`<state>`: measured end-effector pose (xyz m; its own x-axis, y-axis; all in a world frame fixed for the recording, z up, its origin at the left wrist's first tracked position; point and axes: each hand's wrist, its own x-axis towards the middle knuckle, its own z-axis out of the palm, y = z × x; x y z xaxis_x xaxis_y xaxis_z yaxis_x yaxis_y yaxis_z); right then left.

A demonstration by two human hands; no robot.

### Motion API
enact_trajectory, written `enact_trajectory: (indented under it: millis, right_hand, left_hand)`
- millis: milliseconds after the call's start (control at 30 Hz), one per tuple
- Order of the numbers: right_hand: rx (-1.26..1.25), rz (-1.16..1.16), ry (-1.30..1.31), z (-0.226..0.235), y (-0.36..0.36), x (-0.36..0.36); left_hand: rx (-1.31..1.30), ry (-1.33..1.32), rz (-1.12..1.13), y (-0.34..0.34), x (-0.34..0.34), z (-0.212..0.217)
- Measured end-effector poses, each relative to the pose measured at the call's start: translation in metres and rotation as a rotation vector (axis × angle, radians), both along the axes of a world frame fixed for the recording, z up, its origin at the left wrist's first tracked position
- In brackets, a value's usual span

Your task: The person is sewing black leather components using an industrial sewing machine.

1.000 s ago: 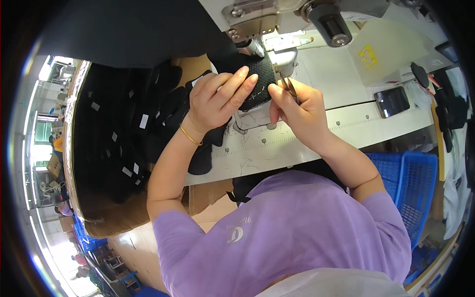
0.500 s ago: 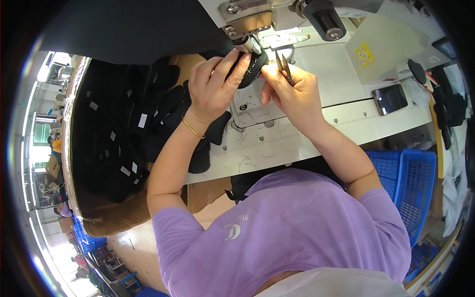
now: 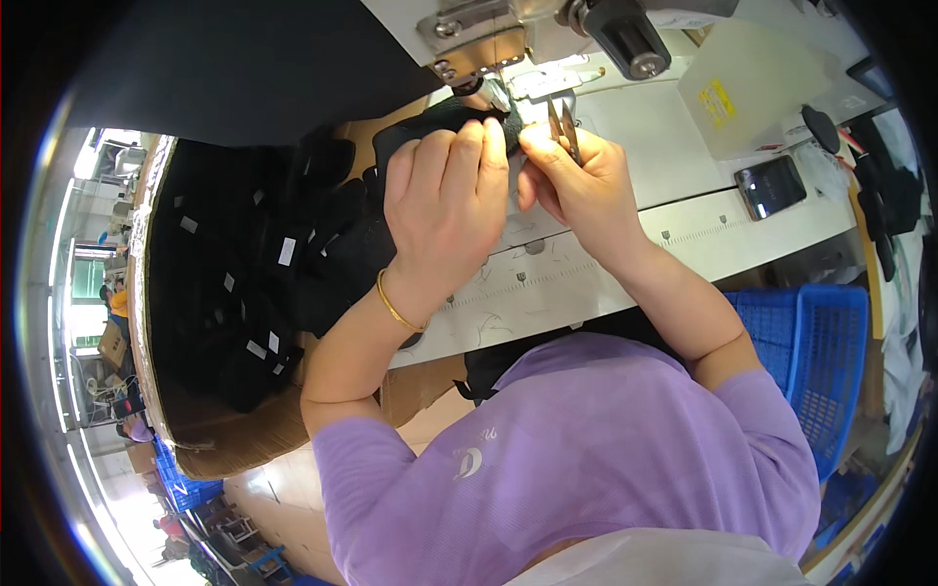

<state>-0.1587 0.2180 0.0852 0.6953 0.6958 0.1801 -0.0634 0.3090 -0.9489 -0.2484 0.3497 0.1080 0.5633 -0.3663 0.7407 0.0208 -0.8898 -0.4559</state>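
Observation:
A black fabric piece (image 3: pixel 418 127) lies under the head of a sewing machine (image 3: pixel 484 54), close to the lit needle area. My left hand (image 3: pixel 447 200) is closed on this piece, its fingers bent over the edge and their tips partly hidden. Dark thread snips (image 3: pixel 565 129) stick up out of my right hand (image 3: pixel 584 186), blades pointing away from me and slightly apart. The thumb and forefinger of that hand are pinched together beside the fabric's right edge; whether they also grip it I cannot tell.
To the left, a large cardboard box (image 3: pixel 230 451) holds many black pieces (image 3: pixel 220 332) with small white labels. A phone (image 3: pixel 770 186) lies on the right of the white machine table (image 3: pixel 547 293). Blue plastic crates (image 3: pixel 831 381) stand below at the right.
My left hand has turned, bringing its back upward, and the fingers have curled over the fabric. More of the black piece now shows to its left. My right hand has barely moved.

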Motion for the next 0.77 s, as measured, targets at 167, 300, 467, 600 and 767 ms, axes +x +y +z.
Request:
enact_trajectory:
  millis: [167,300,467,600,767]
  right_hand:
    - [0.024,0.027,0.034,0.004,0.000,-0.002]
    - [0.029,0.025,0.072,0.003,0.001,-0.001]
    - [0.075,0.051,0.096,-0.004,-0.001,0.004]
    - [0.058,0.009,0.158,-0.003,-0.003,0.005]
    - [0.135,0.069,0.162,-0.007,-0.001,0.007]
  left_hand:
    - [-0.007,0.065,0.276,-0.011,-0.001,-0.001]
    - [-0.018,0.194,0.381,-0.024,-0.017,0.005]
    - [-0.079,0.117,0.108,-0.038,-0.024,0.006]
    - [-0.098,0.069,-0.020,-0.039,-0.015,0.002]
    - [-0.122,0.104,0.004,-0.032,-0.006,0.005]
